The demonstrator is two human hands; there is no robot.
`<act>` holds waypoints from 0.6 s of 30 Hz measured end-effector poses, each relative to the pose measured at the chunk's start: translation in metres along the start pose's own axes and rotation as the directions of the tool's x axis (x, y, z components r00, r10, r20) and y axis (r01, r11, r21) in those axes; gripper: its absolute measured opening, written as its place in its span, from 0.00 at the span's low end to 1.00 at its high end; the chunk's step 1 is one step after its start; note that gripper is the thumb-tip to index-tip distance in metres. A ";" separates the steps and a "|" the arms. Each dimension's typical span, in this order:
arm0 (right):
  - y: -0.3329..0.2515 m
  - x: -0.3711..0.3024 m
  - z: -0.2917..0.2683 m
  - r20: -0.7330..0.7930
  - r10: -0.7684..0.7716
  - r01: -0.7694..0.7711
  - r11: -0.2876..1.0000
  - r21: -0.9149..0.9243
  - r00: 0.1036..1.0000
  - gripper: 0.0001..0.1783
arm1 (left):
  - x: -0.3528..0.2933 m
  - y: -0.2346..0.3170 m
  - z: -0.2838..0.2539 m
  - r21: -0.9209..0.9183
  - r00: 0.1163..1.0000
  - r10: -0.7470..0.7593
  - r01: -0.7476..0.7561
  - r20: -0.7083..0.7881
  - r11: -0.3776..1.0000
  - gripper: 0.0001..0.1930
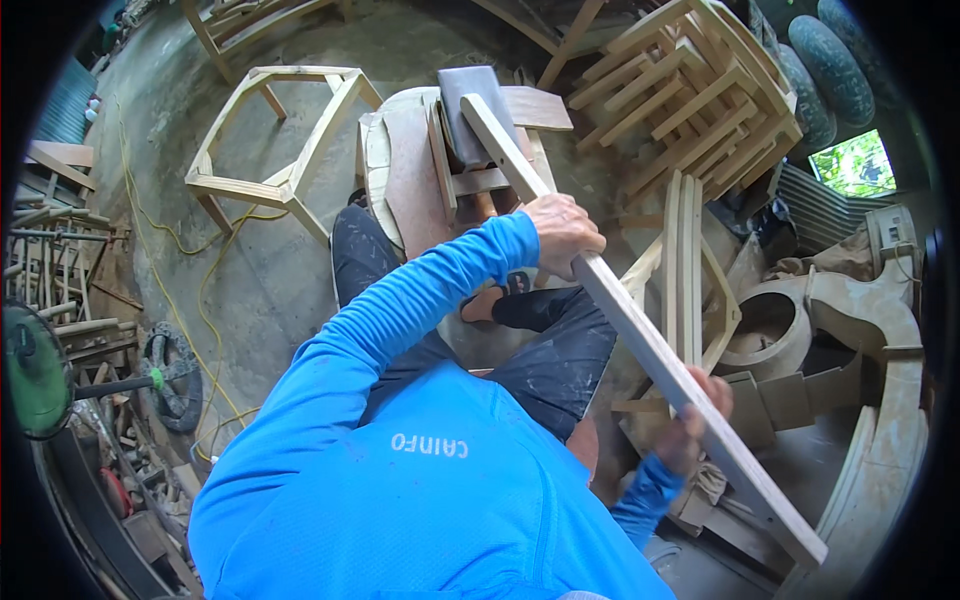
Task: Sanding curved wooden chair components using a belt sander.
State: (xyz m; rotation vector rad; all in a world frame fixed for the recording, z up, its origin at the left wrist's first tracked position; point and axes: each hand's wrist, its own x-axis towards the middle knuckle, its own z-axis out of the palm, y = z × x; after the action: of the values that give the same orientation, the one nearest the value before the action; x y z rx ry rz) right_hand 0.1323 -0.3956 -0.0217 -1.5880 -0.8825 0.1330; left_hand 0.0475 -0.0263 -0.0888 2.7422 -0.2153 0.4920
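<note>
Your left hand [565, 235] grips the bar [638, 335], right hand [681, 440] curled round it, nearer; press evenly against the belt [460, 140].

Bright blue across the shirt [390, 520], with white lettering [430, 445]. Black, smudged with pale grey, on the trousers [550, 355]. Pale beige on the wooden bar [640, 330]; light yellowish tan on the stool frame [237, 189]. Yellow along the cord [130, 182], mottled grey over the floor [290, 150].
</note>
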 end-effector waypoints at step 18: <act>-0.089 -0.041 -0.202 -0.473 -0.134 0.380 0.794 0.475 0.871 0.19 | -0.010 -0.098 0.007 0.201 0.614 -0.780 0.784 -0.119 0.587 0.40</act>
State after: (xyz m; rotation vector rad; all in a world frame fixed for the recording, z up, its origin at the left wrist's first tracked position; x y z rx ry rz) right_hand 0.1737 -0.5855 0.0897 -0.8773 -0.6352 -0.1425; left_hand 0.0605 0.0626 -0.1290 2.6722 1.1085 0.2819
